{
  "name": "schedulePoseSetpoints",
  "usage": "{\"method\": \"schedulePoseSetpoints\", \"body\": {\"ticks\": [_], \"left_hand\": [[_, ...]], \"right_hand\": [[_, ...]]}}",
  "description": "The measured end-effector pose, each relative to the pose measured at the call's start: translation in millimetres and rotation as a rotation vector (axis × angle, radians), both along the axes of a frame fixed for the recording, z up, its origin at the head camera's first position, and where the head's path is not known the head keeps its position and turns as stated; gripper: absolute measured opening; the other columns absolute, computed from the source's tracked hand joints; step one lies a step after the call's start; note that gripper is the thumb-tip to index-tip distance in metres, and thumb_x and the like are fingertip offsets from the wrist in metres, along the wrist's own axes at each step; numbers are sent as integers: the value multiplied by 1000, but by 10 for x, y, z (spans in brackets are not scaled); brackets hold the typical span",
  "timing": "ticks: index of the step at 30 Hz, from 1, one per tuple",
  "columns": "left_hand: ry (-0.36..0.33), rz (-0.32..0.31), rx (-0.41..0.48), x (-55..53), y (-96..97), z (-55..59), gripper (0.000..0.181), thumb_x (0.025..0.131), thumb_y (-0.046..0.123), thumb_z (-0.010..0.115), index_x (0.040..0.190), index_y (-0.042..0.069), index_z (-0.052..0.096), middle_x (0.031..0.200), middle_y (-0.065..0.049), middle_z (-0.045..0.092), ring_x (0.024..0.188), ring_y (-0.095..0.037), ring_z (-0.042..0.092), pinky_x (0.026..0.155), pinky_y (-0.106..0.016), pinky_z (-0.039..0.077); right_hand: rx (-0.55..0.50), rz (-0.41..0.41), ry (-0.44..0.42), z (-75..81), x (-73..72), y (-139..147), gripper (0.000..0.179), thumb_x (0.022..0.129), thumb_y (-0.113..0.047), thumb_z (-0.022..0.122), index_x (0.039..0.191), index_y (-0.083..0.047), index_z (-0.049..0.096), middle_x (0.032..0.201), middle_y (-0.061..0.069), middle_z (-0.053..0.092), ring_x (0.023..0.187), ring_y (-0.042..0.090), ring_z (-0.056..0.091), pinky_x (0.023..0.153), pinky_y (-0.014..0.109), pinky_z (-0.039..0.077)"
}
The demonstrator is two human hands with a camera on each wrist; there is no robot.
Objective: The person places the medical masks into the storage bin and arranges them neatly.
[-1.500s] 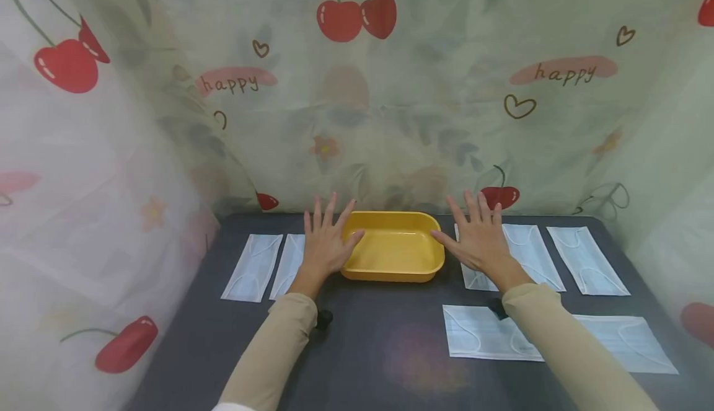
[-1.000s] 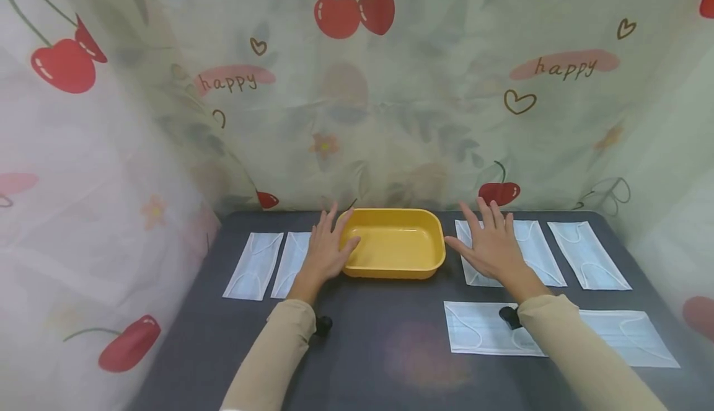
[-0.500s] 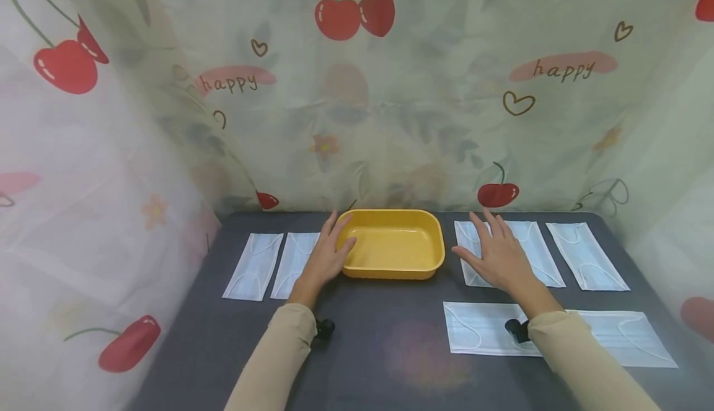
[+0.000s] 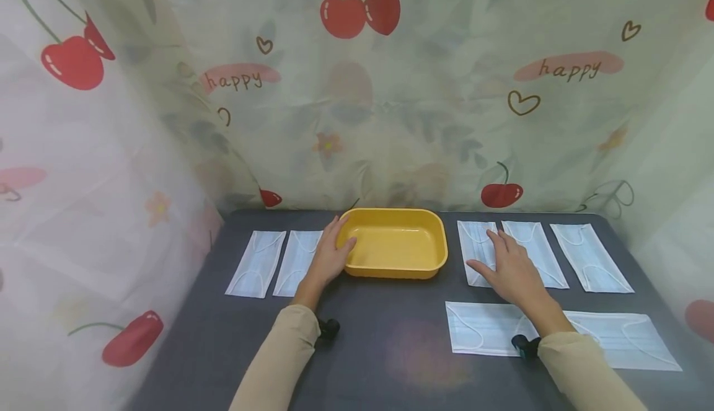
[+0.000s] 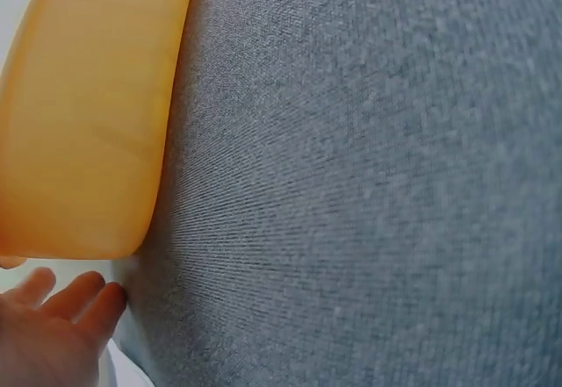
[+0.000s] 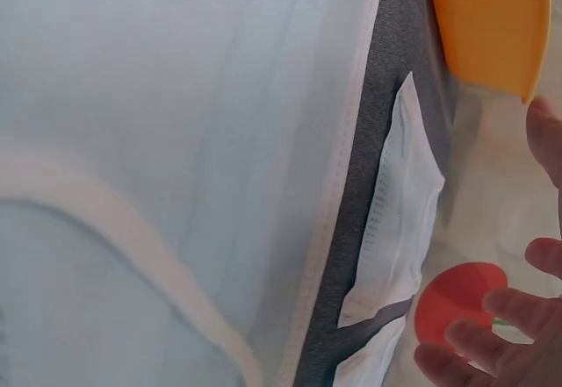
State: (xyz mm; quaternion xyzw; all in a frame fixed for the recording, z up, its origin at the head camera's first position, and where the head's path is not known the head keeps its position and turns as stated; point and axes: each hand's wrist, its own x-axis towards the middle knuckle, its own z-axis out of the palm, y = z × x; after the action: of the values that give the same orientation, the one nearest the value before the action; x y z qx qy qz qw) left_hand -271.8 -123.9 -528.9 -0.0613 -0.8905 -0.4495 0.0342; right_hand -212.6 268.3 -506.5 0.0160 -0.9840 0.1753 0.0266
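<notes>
My left hand (image 4: 328, 257) is at the left end of a yellow plastic tray (image 4: 396, 273), thumb over the rim and fingers along the outside. In the left wrist view its loosely bent fingertips (image 5: 105, 304) lie close by the tray's end wall (image 5: 97, 124). My right hand (image 4: 512, 271) hovers with spread fingers over flat light-blue face masks and holds nothing. Beneath it are one mask (image 4: 474, 259) near the tray and a second mask (image 4: 549, 271) beside that. The right wrist view has a front mask (image 6: 176, 124) large below the right hand (image 6: 509, 339).
Two masks, an outer mask (image 4: 255, 265) and an inner mask (image 4: 291, 268), lie left of the tray. Another mask (image 4: 592, 259) is at the far right. In front lie two sideways masks (image 4: 480, 327) on the dark grey table (image 4: 357, 361). A printed curtain (image 4: 357, 119) encloses the table.
Both hands have come down from a raised, spread pose. The left has settled at the tray's left end; the right has shifted rightward, away from the tray, over the masks. Tray and masks stay put.
</notes>
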Motion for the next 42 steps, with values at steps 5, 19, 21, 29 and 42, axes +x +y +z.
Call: {"method": "schedulePoseSetpoints", "body": {"ticks": [5,19,21,29,42], "left_hand": [[-22,26,23,9,24,9,58,102,34,60,156,30,41,167,-9,32,156,-33,30,127,-56,24],[-121,68,133,27,45,14,60,101,36,60,156,26,41,163,-7,41,152,-31,37,126,-52,28],[-138,68,155,32,34,13,60,101,38,60,157,29,40,164,-6,40,152,-31,37,126,-51,28],[-209,5,294,4,-38,-25,55,105,32,51,158,36,37,168,4,33,158,-24,26,129,-50,20],[-251,-85,382,-44,-144,-52,58,105,18,42,160,33,32,171,5,25,161,-23,15,131,-50,9]], "right_hand": [[-39,-25,-7,-52,66,61,93,91,-51,71,156,0,28,157,35,30,138,56,35,109,72,37],[-184,-140,-113,-25,225,182,86,93,-42,71,148,13,35,141,41,39,131,58,40,108,70,38],[-190,-163,-141,-21,251,178,87,93,-43,70,147,14,35,139,41,41,128,58,43,106,69,40],[-192,-233,-192,-77,289,168,86,92,-43,71,146,15,36,134,42,43,123,58,46,102,69,44],[-181,-298,-186,-130,257,93,82,89,-32,76,143,16,38,131,44,40,121,61,43,100,68,43]]}}
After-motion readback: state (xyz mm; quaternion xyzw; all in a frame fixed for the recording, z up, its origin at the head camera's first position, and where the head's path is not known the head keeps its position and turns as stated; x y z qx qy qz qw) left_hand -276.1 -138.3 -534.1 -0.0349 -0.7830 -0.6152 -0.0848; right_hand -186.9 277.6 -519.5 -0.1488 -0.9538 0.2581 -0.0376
